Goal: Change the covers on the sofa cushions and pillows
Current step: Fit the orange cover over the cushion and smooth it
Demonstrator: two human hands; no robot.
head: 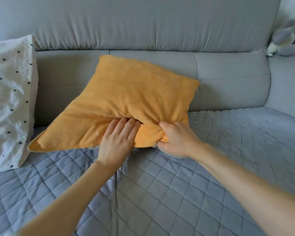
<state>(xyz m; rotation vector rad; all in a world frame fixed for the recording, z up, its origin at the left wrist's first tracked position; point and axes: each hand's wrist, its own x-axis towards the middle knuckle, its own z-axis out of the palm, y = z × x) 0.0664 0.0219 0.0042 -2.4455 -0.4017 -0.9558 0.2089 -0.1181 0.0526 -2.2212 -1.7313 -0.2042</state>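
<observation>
Orange cushion: my orange cushion [134, 97] lies tilted on the quilted seat cover [177, 193], its far edge leaning against the grey sofa backrest [143, 26], its near-left corner pointing out over the seat.

Left hand: my left hand [117, 137] lies flat on the near edge of the cushion, fingers [126, 124] straight and close together, their tips tucked into a fold of the orange cover. It presses; it does not clutch.

Right hand: my right hand [174, 137] is clamped on a bunched roll of the orange cover at the near-right corner, thumb on top, the other fingers curled underneath and mostly hidden.

Step, as I judge it: I am working at the cover's opening, either feeding the filling in or drawing it out. I cannot tell which, nor whether there is a zip.

Risk 1: pulling hard on 1 bunched handful could strain the seam or drag the whole cushion toward me instead of moving the cover.

Risk 2: if my flat left hand slips off the plush, the cushion could roll off the backrest.

Risk 3: the quilted seat cover already shows wrinkles under my wrists and may ruck up further.

Nearby: 1 white dotted pillow [8, 103] stands at the left, well apart from my hands; a grey soft toy [286, 40] sits at the far right.
</observation>
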